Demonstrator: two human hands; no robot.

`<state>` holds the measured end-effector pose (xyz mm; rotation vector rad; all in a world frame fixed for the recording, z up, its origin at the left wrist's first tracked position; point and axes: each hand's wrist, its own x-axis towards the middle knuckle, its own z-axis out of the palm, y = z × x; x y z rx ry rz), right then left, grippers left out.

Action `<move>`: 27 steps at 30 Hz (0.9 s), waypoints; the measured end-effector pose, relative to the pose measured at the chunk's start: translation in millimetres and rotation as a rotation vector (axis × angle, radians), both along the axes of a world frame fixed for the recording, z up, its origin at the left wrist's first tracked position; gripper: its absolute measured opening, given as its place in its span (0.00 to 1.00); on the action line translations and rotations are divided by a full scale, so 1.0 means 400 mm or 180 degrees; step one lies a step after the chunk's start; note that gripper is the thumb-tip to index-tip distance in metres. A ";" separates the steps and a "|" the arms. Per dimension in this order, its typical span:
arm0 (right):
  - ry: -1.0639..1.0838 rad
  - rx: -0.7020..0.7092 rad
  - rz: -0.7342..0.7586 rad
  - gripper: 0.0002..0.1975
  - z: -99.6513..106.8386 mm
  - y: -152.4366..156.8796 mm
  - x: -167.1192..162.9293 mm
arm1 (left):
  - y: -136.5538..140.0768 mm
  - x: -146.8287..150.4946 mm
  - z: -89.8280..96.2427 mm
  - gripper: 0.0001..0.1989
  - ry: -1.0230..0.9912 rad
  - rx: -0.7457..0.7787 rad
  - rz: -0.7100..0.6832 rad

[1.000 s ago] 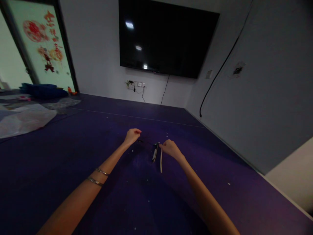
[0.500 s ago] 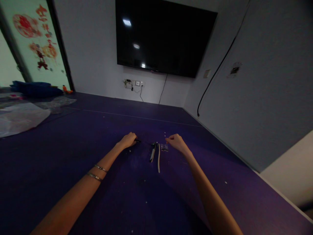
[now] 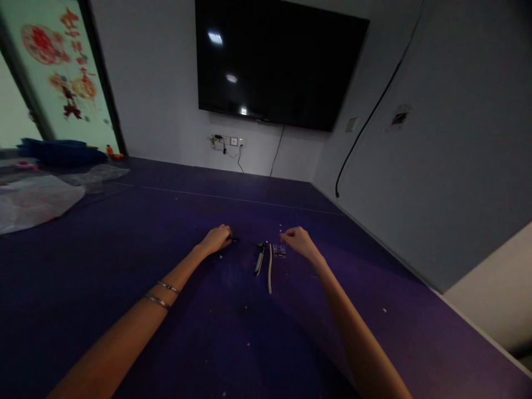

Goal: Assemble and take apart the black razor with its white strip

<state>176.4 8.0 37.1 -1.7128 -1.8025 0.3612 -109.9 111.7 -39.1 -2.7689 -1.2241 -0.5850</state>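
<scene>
My left hand point(image 3: 216, 239) rests low on the purple surface, its fingers closed around a small black object point(image 3: 235, 240) whose tip pokes out to the right. The rest of that object is hidden under the hand. My right hand point(image 3: 297, 240) has thumb and forefinger pinched together just above a small patterned, board-like piece point(image 3: 280, 251); whatever lies in the pinch is too small to make out. Between both hands lie a slim black-and-grey hand tool point(image 3: 260, 260) and a short, pale, slightly curved strip point(image 3: 270, 270). A few tiny white bits point(image 3: 280, 225) lie beyond the right fingertips.
The purple surface point(image 3: 187, 332) reaches back to a wall with a large television point(image 3: 282, 61) and sockets point(image 3: 234, 141). Plastic sheeting point(image 3: 39, 202) and a dark blue cloth bundle point(image 3: 60, 152) lie at the left. A black cable point(image 3: 369, 116) hangs down the right wall.
Both hands have shifted only very slightly, a touch to the left. The tool, the pale strip and the board-like piece lie as before.
</scene>
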 end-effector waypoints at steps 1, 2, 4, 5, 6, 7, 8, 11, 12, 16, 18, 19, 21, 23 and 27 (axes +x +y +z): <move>0.0025 0.0074 0.0015 0.12 -0.001 0.001 -0.002 | -0.008 0.001 0.009 0.05 0.0038 0.0068 0.0040; 0.0058 0.0143 0.0023 0.12 -0.003 0.002 -0.004 | -0.018 0.002 0.019 0.06 0.0064 0.0151 0.0093; 0.0135 0.0262 0.0026 0.11 -0.007 0.005 -0.009 | -0.041 0.011 0.044 0.07 0.0047 0.0271 0.0077; 0.0173 0.0315 0.0039 0.10 -0.010 0.006 -0.013 | -0.054 0.018 0.057 0.06 0.0021 0.0290 0.0065; 0.0213 0.0367 0.0081 0.10 -0.013 0.008 -0.016 | -0.067 0.027 0.070 0.06 -0.0017 0.0313 0.0031; 0.0263 0.0409 0.0146 0.09 -0.017 0.010 -0.020 | -0.080 0.038 0.083 0.06 -0.0068 0.0348 -0.0034; 0.0337 0.0425 0.0231 0.09 -0.021 0.012 -0.023 | -0.093 0.050 0.095 0.06 -0.0124 0.0377 -0.0122; 0.0783 0.0215 0.0503 0.09 -0.031 0.015 -0.036 | -0.131 0.090 0.123 0.06 -0.0278 0.0519 -0.0497; 0.0979 0.0078 0.0577 0.10 -0.033 0.014 -0.040 | -0.143 0.102 0.130 0.06 -0.0299 0.0572 -0.0627; 0.1557 -0.0341 0.0905 0.12 -0.031 0.005 -0.052 | -0.178 0.141 0.149 0.07 -0.0295 0.0740 -0.0904; 0.1682 -0.0442 0.0998 0.12 -0.026 0.000 -0.054 | -0.188 0.153 0.155 0.07 -0.0252 0.0801 -0.0951; 0.1723 -0.0482 0.1003 0.11 -0.024 -0.003 -0.054 | -0.191 0.158 0.157 0.08 -0.0239 0.0824 -0.0958; 0.1775 -0.0554 0.0975 0.09 -0.021 -0.006 -0.055 | -0.194 0.164 0.159 0.08 -0.0229 0.0855 -0.0952; 0.1800 -0.0588 0.0926 0.09 -0.017 -0.008 -0.056 | -0.193 0.169 0.159 0.08 -0.0212 0.0863 -0.0942; 0.1788 -0.0557 0.0754 0.08 -0.010 -0.011 -0.049 | -0.188 0.183 0.153 0.08 -0.0146 0.0850 -0.0860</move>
